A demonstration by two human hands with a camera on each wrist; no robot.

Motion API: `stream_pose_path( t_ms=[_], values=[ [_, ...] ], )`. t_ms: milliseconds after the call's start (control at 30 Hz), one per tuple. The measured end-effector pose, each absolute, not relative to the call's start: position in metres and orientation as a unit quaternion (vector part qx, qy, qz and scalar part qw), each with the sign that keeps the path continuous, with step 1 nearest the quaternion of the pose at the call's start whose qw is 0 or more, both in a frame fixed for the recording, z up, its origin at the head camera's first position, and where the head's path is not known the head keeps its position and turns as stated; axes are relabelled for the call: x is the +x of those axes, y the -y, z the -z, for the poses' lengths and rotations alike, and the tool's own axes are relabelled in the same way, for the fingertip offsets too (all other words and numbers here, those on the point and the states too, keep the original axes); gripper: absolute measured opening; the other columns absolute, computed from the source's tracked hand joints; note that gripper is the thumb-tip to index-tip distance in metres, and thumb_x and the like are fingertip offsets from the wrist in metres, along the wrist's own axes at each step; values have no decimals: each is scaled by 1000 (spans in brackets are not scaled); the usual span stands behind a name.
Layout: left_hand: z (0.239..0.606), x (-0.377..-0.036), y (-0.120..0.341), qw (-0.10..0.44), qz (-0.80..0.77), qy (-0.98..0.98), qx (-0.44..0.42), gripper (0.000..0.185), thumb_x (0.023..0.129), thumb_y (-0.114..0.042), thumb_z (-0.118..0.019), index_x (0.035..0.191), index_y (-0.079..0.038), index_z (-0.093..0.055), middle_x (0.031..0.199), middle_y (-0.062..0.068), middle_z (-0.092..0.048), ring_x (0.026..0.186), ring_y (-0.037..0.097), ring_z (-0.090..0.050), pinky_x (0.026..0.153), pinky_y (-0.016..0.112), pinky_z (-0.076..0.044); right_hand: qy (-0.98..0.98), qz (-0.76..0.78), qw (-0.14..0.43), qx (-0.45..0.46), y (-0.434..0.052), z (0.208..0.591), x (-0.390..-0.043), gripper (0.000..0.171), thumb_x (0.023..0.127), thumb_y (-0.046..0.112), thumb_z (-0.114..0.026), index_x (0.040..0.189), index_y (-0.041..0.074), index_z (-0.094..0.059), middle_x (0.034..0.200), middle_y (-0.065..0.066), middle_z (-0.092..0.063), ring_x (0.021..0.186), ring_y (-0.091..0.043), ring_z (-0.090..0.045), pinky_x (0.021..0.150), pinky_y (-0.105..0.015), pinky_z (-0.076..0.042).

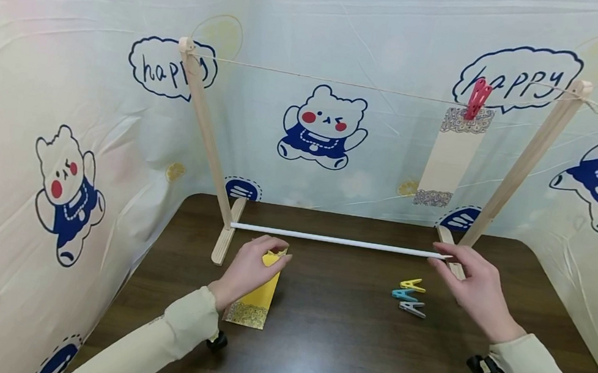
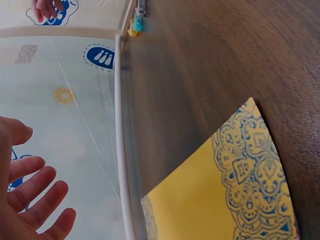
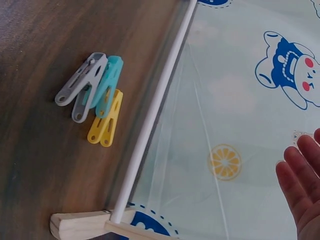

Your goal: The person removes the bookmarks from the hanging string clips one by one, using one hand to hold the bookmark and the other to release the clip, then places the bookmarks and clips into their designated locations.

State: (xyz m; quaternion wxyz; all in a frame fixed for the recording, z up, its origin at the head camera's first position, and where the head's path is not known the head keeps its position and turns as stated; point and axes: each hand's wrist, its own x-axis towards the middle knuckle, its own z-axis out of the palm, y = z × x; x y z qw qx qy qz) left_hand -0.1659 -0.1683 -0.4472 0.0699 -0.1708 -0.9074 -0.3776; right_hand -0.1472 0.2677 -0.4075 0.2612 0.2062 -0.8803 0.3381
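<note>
My left hand [image 1: 252, 267] is over a yellow paper strip [image 1: 258, 299] with patterned ends, lying on the table; in the left wrist view its loosely bent fingers [image 2: 37, 185] hold nothing. On the other side my right hand [image 1: 478, 287] hovers near the right foot of a wooden stand, holding nothing, its fingers [image 3: 295, 185] extended in the right wrist view. Between the hands, nearer the right, lie a yellow clothespin [image 1: 412, 284], a turquoise clothespin [image 3: 110, 82] and a grey clothespin [image 3: 82, 82], close together. A pink clothespin [image 1: 478, 99] clips a cream paper strip [image 1: 451, 161] to the stand's string.
Two wooden posts [image 1: 203, 126] carry the string [image 1: 333, 81] across the back of the table. A white rod [image 1: 337, 240] joins them low down. The dark wooden table [image 1: 325, 349] is backed and flanked by printed cloth [image 1: 394, 31].
</note>
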Motion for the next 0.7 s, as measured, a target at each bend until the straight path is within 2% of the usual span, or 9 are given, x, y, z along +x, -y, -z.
stream_pose_path(
  t_ms=[100, 333, 533, 700],
  values=[
    [447, -168, 166, 70, 379, 907, -172, 31, 100, -32, -72, 124, -13, -74, 120, 8, -72, 109, 23, -67, 96, 48, -57, 881, -338, 261, 206, -268, 404, -148, 38, 87, 0, -82, 123, 8, -74, 115, -9, -75, 97, -7, -65, 85, -1, -41],
    [444, -174, 157, 83, 374, 904, -189, 30, 99, -30, -73, 123, -13, -74, 120, 5, -72, 110, 21, -68, 96, 45, -58, 880, -327, 267, 216, -269, 395, -150, 40, 86, -2, -81, 124, 5, -73, 117, -11, -74, 99, 10, -56, 82, -2, -43],
    [439, -179, 146, 92, 380, 898, -203, 27, 100, -31, -71, 120, -12, -74, 116, 7, -73, 109, 28, -69, 94, 48, -57, 873, -323, 283, 231, -269, 386, -153, 45, 82, -6, -83, 124, 4, -73, 118, -13, -74, 98, 10, -56, 74, -4, -45],
    [434, -182, 136, 100, 374, 899, -203, 29, 100, -32, -72, 120, -12, -74, 113, 5, -73, 104, 22, -69, 91, 46, -58, 873, -322, 283, 233, -267, 381, -155, 46, 82, -7, -83, 126, 4, -73, 118, -12, -75, 98, 9, -55, 79, -2, -44]
  ],
)
